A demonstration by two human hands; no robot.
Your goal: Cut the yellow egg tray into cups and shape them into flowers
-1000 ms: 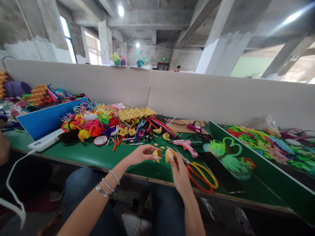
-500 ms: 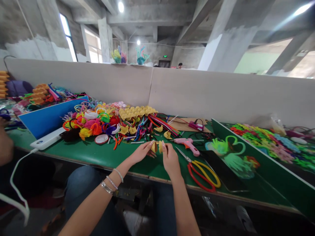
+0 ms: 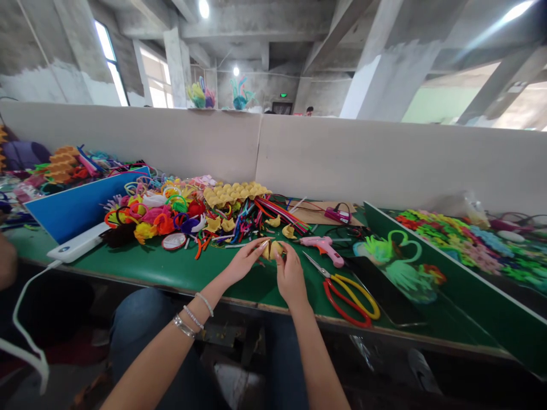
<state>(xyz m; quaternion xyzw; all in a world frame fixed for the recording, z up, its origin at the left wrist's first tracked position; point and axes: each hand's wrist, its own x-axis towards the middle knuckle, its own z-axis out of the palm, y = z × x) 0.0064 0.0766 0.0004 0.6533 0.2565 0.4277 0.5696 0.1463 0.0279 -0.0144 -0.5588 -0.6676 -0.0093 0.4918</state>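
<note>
Over the green table, my left hand (image 3: 244, 262) pinches a yellow egg-carton cup (image 3: 266, 250). A second yellow egg-carton cup (image 3: 277, 248) is gripped between the thumb and fingers of my right hand (image 3: 292, 274). The two cups sit rim to rim with a dark gap between them; whether they touch behind is hidden. Just beyond my hands lie loose carton cups (image 3: 288, 232) and a yellow egg carton (image 3: 236, 195). To the right of my right hand are a pink glue gun (image 3: 323, 248) and scissors (image 3: 347, 293) with red and yellow handles.
A heap of coloured pipe-cleaner pieces (image 3: 160, 213) lies at left, beside a blue divider (image 3: 88, 202) and a white power strip (image 3: 79, 244). A black phone-like slab (image 3: 387, 293) and green fuzzy shapes (image 3: 404, 273) lie at right, before a green divider (image 3: 453, 285). Another person's arm (image 3: 6, 262) shows far left.
My hands have brought the two carton cups closer, so the gap between them is narrower. The whole view has shifted slightly.
</note>
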